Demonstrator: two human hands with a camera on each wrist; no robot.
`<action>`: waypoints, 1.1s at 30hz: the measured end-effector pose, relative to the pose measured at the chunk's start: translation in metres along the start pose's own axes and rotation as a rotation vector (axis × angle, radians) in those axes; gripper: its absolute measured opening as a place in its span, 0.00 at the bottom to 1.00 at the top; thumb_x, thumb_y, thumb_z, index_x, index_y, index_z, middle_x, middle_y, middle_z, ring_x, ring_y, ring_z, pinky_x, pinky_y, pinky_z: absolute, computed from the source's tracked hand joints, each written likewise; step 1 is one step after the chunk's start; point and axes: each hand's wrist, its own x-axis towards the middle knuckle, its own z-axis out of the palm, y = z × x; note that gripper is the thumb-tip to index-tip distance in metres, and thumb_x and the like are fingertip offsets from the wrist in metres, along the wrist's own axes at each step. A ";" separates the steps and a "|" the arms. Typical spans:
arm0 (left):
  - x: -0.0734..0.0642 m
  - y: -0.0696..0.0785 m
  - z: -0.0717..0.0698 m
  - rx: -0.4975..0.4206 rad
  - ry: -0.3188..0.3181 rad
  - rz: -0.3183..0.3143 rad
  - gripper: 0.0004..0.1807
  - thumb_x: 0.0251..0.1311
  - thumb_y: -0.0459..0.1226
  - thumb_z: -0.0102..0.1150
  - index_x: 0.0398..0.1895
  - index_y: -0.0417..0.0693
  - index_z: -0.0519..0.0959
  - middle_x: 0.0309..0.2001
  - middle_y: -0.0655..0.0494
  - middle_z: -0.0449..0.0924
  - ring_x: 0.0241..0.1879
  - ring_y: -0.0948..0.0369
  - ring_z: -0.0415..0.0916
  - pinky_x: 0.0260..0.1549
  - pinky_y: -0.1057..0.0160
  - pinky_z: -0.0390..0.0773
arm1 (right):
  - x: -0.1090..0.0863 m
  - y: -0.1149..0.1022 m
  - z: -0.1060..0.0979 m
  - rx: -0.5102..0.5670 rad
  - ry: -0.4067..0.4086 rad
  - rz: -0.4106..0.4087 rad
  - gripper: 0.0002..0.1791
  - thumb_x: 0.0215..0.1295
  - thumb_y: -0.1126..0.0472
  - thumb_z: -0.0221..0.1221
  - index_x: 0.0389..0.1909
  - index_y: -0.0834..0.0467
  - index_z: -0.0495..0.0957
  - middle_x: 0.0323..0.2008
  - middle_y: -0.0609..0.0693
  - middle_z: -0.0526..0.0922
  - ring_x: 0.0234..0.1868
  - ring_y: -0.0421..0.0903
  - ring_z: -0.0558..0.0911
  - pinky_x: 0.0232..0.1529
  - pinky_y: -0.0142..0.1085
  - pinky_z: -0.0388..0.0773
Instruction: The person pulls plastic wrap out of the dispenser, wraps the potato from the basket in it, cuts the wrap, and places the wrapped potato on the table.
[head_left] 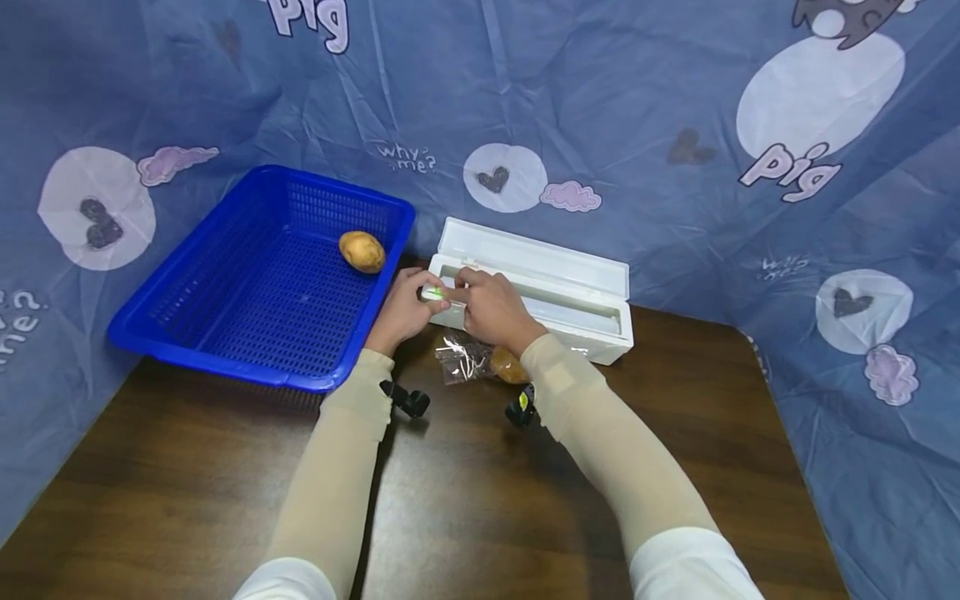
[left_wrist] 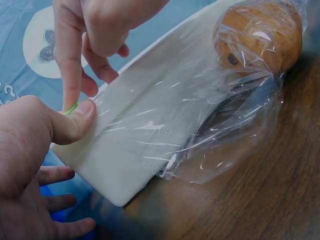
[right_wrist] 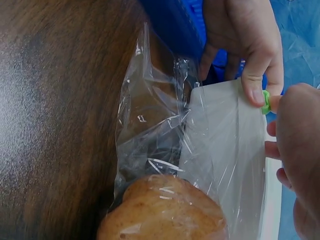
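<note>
A white cling film dispenser point(head_left: 592, 340) stands with its lid tipped back and a pale roll inside. My left hand point(head_left: 402, 312) pinches its left end with thumb and index finger, around a small green slider point(right_wrist: 266, 102). My right hand point(head_left: 495, 310) reaches over the dispenser, its straight index finger touching the green slider. In the left wrist view, the left hand's other fingers point(left_wrist: 62, 202) are spread apart below the corner. Clear plastic film point(left_wrist: 220, 145) hangs over the dispenser's front and wraps a potato point(right_wrist: 165, 212) lying on the table before it.
A blue plastic basket point(head_left: 213, 360) stands to the left, close beside my left hand. Inside it, near the right wall, lies another potato point(head_left: 362, 252). The brown wooden table point(head_left: 465, 508) meets a blue patterned cloth point(head_left: 637, 100) behind the dispenser.
</note>
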 end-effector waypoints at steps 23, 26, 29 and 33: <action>0.002 -0.002 0.002 -0.008 0.022 -0.001 0.09 0.58 0.32 0.71 0.40 0.41 0.81 0.68 0.34 0.64 0.71 0.44 0.58 0.69 0.46 0.56 | -0.023 0.011 -0.004 0.081 -0.022 0.061 0.30 0.56 0.70 0.56 0.62 0.51 0.80 0.48 0.49 0.78 0.41 0.48 0.78 0.38 0.44 0.72; 0.003 -0.001 0.002 -0.010 0.019 0.004 0.09 0.58 0.32 0.70 0.40 0.41 0.81 0.67 0.35 0.64 0.71 0.44 0.58 0.70 0.47 0.55 | -0.025 0.013 -0.005 0.069 -0.010 0.063 0.30 0.56 0.70 0.57 0.62 0.50 0.81 0.46 0.49 0.78 0.43 0.49 0.77 0.39 0.44 0.71; 0.004 -0.001 0.004 -0.014 0.000 0.004 0.10 0.58 0.32 0.71 0.40 0.41 0.81 0.67 0.34 0.65 0.70 0.44 0.59 0.69 0.47 0.56 | -0.030 0.017 -0.006 0.061 -0.026 0.081 0.30 0.56 0.69 0.57 0.61 0.49 0.81 0.45 0.48 0.77 0.43 0.48 0.76 0.41 0.43 0.70; 0.005 -0.002 0.003 -0.029 0.010 0.007 0.10 0.57 0.31 0.71 0.39 0.39 0.81 0.66 0.34 0.66 0.68 0.43 0.60 0.68 0.48 0.58 | -0.039 0.022 -0.008 0.091 -0.028 0.098 0.30 0.57 0.70 0.57 0.61 0.48 0.81 0.43 0.48 0.76 0.42 0.48 0.74 0.41 0.43 0.69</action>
